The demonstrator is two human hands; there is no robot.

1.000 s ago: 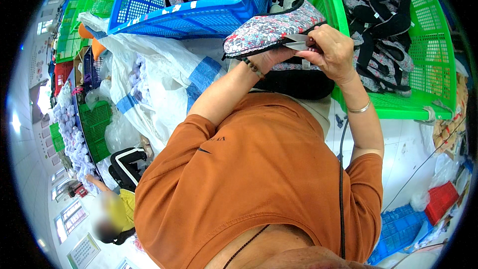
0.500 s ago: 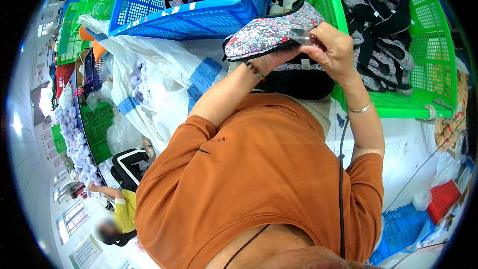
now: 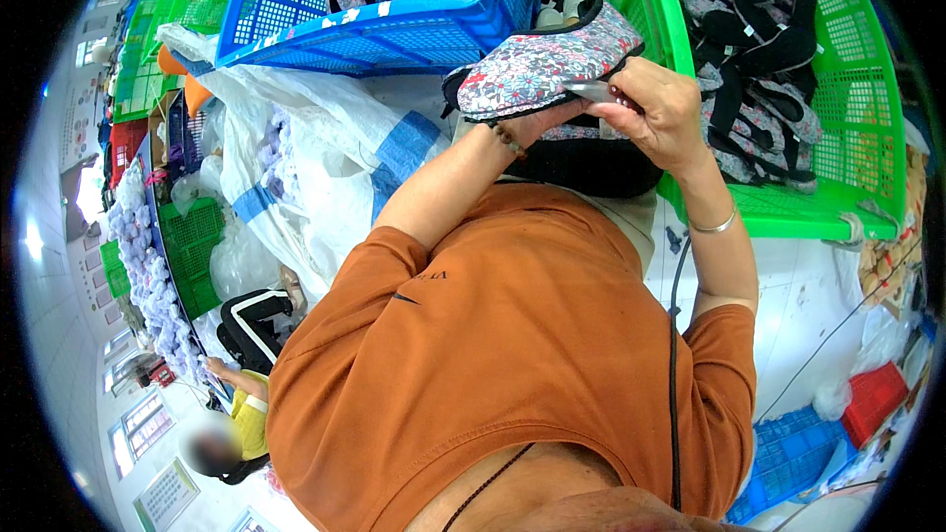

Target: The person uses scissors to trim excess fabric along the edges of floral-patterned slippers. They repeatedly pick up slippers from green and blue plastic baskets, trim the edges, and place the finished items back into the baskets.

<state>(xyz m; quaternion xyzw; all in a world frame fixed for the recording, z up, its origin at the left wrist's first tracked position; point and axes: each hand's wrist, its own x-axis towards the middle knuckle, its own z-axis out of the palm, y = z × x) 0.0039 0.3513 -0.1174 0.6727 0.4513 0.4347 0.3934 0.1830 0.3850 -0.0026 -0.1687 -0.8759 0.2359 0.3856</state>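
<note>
A floral fabric slipper [image 3: 547, 64] with black edging lies tilted across my left hand [image 3: 540, 124], which grips it from below; most of those fingers are hidden under it. My right hand [image 3: 658, 110] is closed around small metal thread snips [image 3: 591, 91], their blades against the slipper's lower black edge. Beneath my hands, a black piece with floral fabric [image 3: 601, 163] rests on my lap.
Ahead stands a blue crate [image 3: 394, 34] of similar floral pieces. A green crate [image 3: 867, 118] at right is heaped with more. White plastic sacking [image 3: 315, 187] spreads at left. Further left, a person in yellow [image 3: 253, 424] sits by a pile of pale pieces [image 3: 153, 276].
The slipper has turned a little in my left hand. The snips have shifted slightly down and left along its edge. The person in yellow has moved an arm.
</note>
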